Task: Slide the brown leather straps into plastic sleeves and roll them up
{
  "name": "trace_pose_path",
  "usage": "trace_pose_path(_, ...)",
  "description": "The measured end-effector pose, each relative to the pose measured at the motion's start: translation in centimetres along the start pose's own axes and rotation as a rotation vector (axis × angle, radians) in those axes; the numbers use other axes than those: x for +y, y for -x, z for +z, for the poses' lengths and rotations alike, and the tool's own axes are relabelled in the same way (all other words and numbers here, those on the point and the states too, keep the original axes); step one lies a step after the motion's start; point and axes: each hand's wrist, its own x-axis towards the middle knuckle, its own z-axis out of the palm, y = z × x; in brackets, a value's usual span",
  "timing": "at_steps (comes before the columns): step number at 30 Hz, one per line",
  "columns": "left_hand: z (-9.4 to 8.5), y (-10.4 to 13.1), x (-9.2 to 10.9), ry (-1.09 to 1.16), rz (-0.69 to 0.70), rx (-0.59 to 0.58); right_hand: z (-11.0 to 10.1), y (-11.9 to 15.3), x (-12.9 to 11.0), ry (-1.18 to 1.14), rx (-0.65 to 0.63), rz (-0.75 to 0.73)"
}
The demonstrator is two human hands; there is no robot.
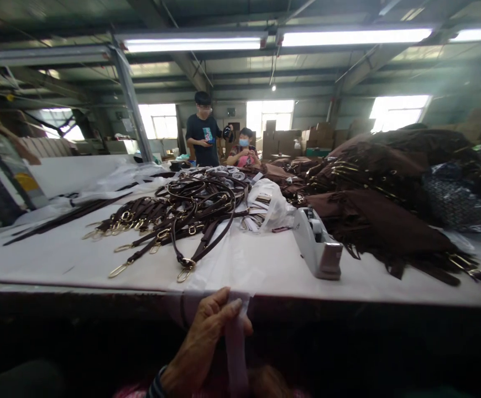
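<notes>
In front of the table edge, my left hand point(207, 331) is closed, thumb and fingers pinching a pale translucent strip point(235, 356) that hangs down toward my body. Dim and smeared at the bottom edge, what seems to be my right hand point(269, 381) is near the strip's lower end; its fingers cannot be made out. Just beyond the left hand, thin clear plastic point(224, 271) lies over the table's front edge. A brown strap point(207, 243) with a gold clasp point(186, 270) rests on the table behind it.
Several more straps point(141, 213) are piled on the white table point(58, 265). A grey tape dispenser point(319, 249) stands right of centre, beside a white plastic bag point(271, 202). Brown bags point(381, 221) are heaped at right. Two people point(203, 130) are at the far side.
</notes>
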Motion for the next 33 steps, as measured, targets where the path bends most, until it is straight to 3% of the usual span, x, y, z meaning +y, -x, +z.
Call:
trace_pose_path(4, 0.0, 1.3, -0.2, 0.014, -0.028, -0.084, -2.3, -0.4, -0.4, -0.378, -0.048, 0.019)
trace_pose_path(7, -0.2, 2.9, -1.6, -0.047, -0.034, -0.089, -3.6, -1.6, -1.4, -0.748, 0.057, 0.126)
trace_pose_path(13, -1.5, 5.9, -2.7, -0.281, 0.009, -0.004, -4.3, -4.2, -3.0, -0.91, 0.269, 0.183)
trace_pose_path(18, -2.6, 7.2, -3.6, -0.393, 0.056, 0.069, -4.5, -4.6, -3.3, -0.837, 0.291, 0.202)
trace_pose_path(23, -3.4, 7.3, -4.8, -0.514, 0.009, 0.019, -4.7, -4.0, -3.8, -0.701, 0.344, 0.197)
trace_pose_path(27, -3.5, 7.2, -3.9, -0.607, 0.055, 0.009, -3.9, -3.7, -4.5, -0.485, 0.323, 0.133)
trace_pose_path(30, -2.7, 6.9, -2.6, -0.413, 0.069, 0.126, -2.2, -4.1, -4.8, -0.273, 0.291, 0.008)
trace_pose_path(33, -2.2, 6.2, -2.3, -0.06, 0.029, 0.1, -0.2, -4.8, -4.9, -0.157, 0.27, -0.137)
